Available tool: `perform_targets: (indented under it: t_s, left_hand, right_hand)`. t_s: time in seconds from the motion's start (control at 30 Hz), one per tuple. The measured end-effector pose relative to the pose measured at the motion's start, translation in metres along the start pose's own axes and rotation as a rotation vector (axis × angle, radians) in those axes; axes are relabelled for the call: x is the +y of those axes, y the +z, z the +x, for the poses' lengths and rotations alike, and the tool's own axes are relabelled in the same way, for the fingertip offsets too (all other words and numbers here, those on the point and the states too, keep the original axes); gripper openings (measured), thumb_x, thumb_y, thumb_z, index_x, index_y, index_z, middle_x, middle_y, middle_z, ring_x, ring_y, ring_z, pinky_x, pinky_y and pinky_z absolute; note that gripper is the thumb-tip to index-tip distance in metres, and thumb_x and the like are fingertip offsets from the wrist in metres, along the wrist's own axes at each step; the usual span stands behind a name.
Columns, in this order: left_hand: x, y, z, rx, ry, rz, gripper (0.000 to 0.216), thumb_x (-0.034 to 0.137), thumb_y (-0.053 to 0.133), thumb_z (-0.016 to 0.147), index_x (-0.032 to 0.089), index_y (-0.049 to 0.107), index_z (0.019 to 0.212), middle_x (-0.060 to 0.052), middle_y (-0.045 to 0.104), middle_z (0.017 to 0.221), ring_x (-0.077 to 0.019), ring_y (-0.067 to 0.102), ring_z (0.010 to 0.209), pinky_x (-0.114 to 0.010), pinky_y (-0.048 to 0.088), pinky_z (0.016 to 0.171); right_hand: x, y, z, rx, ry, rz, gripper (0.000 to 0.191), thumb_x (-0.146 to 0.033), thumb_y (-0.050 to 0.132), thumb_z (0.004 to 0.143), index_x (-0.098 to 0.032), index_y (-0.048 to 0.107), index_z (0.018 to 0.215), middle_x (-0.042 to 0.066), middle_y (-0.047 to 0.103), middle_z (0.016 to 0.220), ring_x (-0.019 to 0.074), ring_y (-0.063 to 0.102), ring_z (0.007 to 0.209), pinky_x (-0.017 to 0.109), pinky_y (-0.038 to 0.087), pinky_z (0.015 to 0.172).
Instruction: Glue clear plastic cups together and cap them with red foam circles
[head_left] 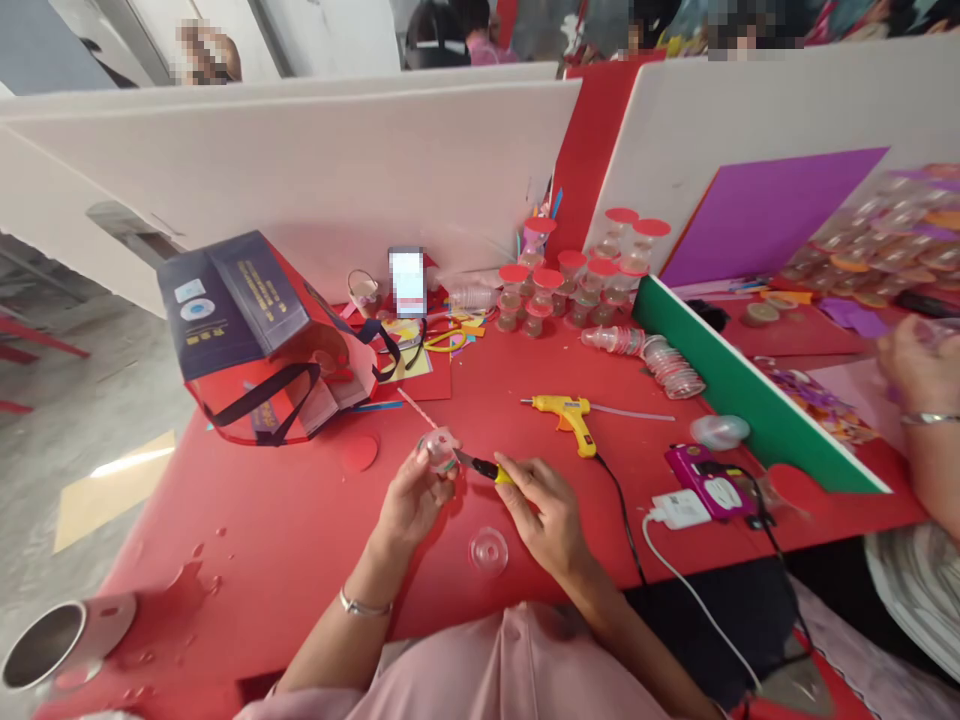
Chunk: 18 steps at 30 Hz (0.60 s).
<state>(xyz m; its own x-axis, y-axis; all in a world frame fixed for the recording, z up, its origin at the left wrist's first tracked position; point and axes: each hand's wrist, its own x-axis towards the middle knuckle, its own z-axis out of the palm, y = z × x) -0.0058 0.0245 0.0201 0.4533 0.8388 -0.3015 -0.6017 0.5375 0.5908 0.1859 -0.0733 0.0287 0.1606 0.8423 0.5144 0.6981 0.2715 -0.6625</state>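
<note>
A small clear plastic cup (439, 450) is pinched in the fingers of my left hand (417, 490), raised over the red table. A thin pinkish strip (417, 408) extends from behind it toward the upper left. My right hand (546, 508) is closed on the yellow and black handle of a utility knife (484, 467). The blade points left and meets the cup's right side; whether it cuts in, I cannot tell. Below, between my hands, a round clear plastic lid (488, 551) lies flat. A red paper disc (361, 453) lies to the left.
A yellow glue gun (568, 417) with a cord lies right of centre. Red-topped cups (546, 285) and nested cups (667, 365) stand behind, near a green divider (750, 400). A bag (251, 330) and phone (407, 281) are at back left. A co-worker's hand (919, 370) is at right.
</note>
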Motion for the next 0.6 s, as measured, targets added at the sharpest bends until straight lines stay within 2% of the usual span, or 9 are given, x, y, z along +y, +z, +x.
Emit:
perform_targets:
  t_s: [0.17,0.43,0.6]
  left_hand:
    - [0.001,-0.002,0.000,0.018,0.049,0.031,0.045,0.035,0.084,0.080,0.018,0.064,0.117,-0.009,0.075,0.107,-0.0145,0.071,0.072,-0.016,0.048,0.046]
    - [0.001,0.002,-0.002,-0.011,0.095,0.097,0.042,0.033,0.082,0.081,0.015,0.065,0.116,-0.010,0.074,0.105,-0.0146,0.070,0.071,-0.017,0.049,0.044]
    - [0.001,0.001,-0.002,-0.050,-0.001,0.037,0.044,0.038,0.079,0.081,0.013,0.066,0.115,-0.011,0.074,0.097,-0.0140,0.067,0.066,-0.016,0.044,0.039]
  right_hand:
    - [-0.001,0.003,-0.001,-0.012,-0.011,-0.022,0.036,-0.027,0.059,0.103,-0.027,0.067,0.139,0.006,0.071,0.097,0.0171,0.066,0.089,0.031,0.053,0.081]
    - [0.003,0.005,0.001,-0.023,-0.013,-0.149,0.033,-0.031,0.059,0.104,-0.026,0.070,0.135,0.006,0.071,0.095,0.0177,0.065,0.087,0.032,0.050,0.080]
    - [0.010,0.001,0.003,0.046,0.047,-0.265,0.031,-0.033,0.061,0.103,-0.027,0.072,0.132,0.006,0.072,0.095,0.0179,0.064,0.085,0.032,0.048,0.079]
